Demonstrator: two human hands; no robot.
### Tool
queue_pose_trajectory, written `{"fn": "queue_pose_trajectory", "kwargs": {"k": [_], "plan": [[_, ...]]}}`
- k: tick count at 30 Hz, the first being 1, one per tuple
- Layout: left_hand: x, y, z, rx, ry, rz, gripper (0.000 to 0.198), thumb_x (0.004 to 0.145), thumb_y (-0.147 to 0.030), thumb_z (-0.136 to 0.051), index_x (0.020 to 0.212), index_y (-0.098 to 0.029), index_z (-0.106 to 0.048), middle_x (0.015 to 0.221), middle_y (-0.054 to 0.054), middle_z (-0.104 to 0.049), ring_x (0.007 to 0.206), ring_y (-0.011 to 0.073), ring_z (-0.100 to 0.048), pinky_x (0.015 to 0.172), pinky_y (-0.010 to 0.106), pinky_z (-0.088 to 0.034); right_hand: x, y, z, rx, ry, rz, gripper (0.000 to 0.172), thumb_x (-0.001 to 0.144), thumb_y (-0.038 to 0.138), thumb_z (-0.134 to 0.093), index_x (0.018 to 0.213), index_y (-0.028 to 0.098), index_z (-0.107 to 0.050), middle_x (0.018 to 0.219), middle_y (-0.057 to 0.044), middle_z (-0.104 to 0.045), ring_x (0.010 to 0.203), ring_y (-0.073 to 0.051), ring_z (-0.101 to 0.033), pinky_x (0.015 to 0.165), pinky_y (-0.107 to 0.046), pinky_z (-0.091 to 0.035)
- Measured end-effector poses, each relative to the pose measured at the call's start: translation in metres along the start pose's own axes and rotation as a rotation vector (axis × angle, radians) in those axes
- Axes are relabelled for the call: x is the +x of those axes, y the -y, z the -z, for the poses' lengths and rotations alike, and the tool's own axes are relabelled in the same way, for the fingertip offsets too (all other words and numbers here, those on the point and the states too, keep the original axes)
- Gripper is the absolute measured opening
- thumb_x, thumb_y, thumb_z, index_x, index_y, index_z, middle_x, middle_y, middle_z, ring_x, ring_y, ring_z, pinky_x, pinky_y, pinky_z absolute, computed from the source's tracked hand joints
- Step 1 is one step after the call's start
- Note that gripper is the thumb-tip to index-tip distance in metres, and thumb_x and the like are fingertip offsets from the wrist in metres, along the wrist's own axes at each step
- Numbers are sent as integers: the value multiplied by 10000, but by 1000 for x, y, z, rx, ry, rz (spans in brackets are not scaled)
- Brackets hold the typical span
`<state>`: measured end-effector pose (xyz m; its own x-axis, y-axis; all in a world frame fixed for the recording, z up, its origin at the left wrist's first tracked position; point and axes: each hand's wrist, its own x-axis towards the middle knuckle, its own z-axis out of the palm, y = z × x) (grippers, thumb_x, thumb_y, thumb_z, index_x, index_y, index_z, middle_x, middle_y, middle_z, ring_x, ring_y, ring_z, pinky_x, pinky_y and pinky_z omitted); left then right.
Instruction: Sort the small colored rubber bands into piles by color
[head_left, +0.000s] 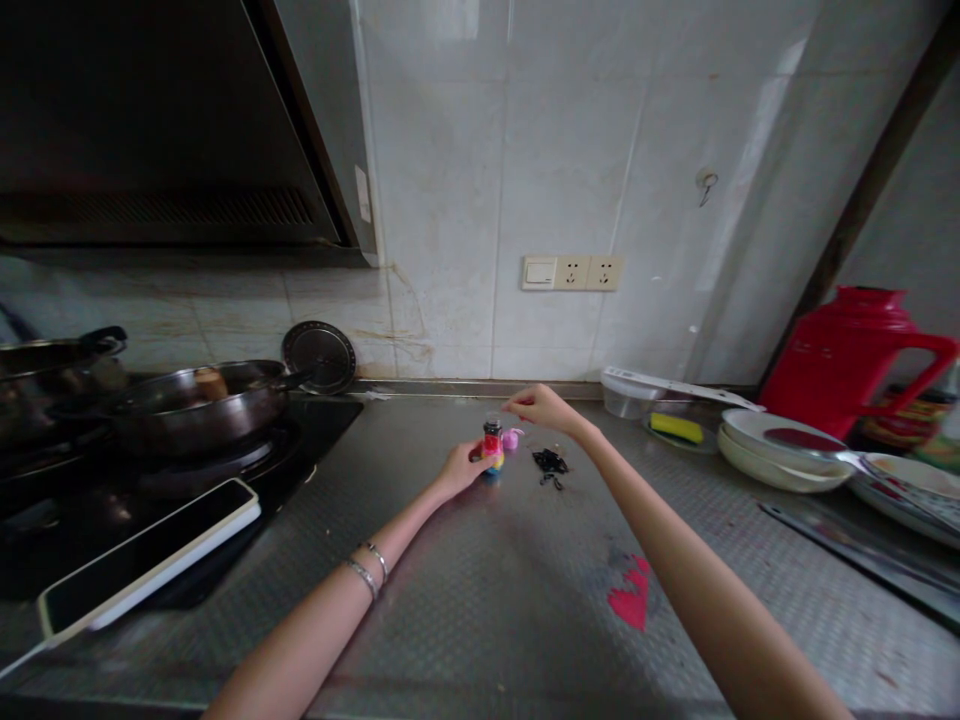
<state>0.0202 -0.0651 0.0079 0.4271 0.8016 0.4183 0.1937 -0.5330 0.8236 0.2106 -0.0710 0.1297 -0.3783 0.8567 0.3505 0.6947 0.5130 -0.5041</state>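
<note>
A small clear bottle [493, 440] stands on the steel counter, with black, red, yellow and blue layers inside. My left hand [466, 468] is wrapped round its lower part from the left. Over the bottle's mouth, my right hand [541, 408] has its fingertips pinched together; whatever they hold is too small to make out. Just behind and right of the bottle sits a small pink-purple object [512, 438]. A little heap of black bits [551, 461] lies to the right, below my right wrist.
Left are a phone [150, 550], a frying pan [202, 410] on the stove, and a round metal disc [319, 357] against the wall. A torn red piece [631, 595] lies in front. Stacked bowls [780, 465], a yellow sponge [676, 429], a knife [855, 560] and a red thermos [847, 370] stand right.
</note>
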Motion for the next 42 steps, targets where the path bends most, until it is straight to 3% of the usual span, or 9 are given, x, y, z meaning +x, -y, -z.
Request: {"fn": "queue_pose_trajectory", "kwargs": {"k": [4, 8, 12, 18, 27, 42], "plan": [[1, 5, -1, -16, -10, -1, 415, 719, -399, -568, 1026, -119, -588, 920, 74, -646, 789, 177, -577, 726, 280, -427, -20, -45, 5, -79, -66, -127, 312, 690, 333, -528, 862, 124, -683, 664, -25, -632, 556, -106, -518, 519, -192, -377], [1, 6, -2, -22, -7, -21, 404, 724, -389, -567, 1013, -109, -592, 922, 84, -646, 795, 181, -575, 732, 285, -428, -44, -85, -8, -247, 62, -311, 364, 624, 244, -594, 966, 143, -667, 789, -54, -673, 643, -145, -582, 579, -199, -415], [1, 6, -1, -6, -13, -11, 398, 726, -391, -564, 1002, -107, -600, 922, 84, -648, 802, 184, -577, 738, 285, -429, -57, -102, -24, -271, 140, -329, 387, 665, 281, -572, 1013, 130, -647, 751, -59, -682, 638, -153, -594, 586, -204, -414], [0, 4, -1, 15, -22, 0, 399, 717, -397, -573, 997, -115, -606, 920, 77, -653, 804, 184, -582, 734, 281, -432, -58, -108, -33, -245, 133, -298, 266, 706, 308, -543, 885, 182, -694, 716, -40, -682, 638, -148, -593, 597, -208, -407], [0, 1, -1, -19, -7, -3, 397, 719, -388, -573, 1003, -111, -597, 938, 87, -648, 803, 178, -584, 744, 285, -435, -70, -101, -41, -346, -4, -278, 220, 737, 313, -521, 830, 184, -673, 917, -62, -630, 803, -155, -571, 670, -209, -391], [0, 2, -2, -9, -27, 24, 433, 709, -393, -579, 1036, -110, -588, 924, 91, -649, 796, 187, -581, 737, 295, -433, -79, -99, -24, -196, -140, -209, 228, 733, 313, -527, 795, 147, -669, 813, -66, -615, 731, -150, -553, 679, -226, -407]]}}
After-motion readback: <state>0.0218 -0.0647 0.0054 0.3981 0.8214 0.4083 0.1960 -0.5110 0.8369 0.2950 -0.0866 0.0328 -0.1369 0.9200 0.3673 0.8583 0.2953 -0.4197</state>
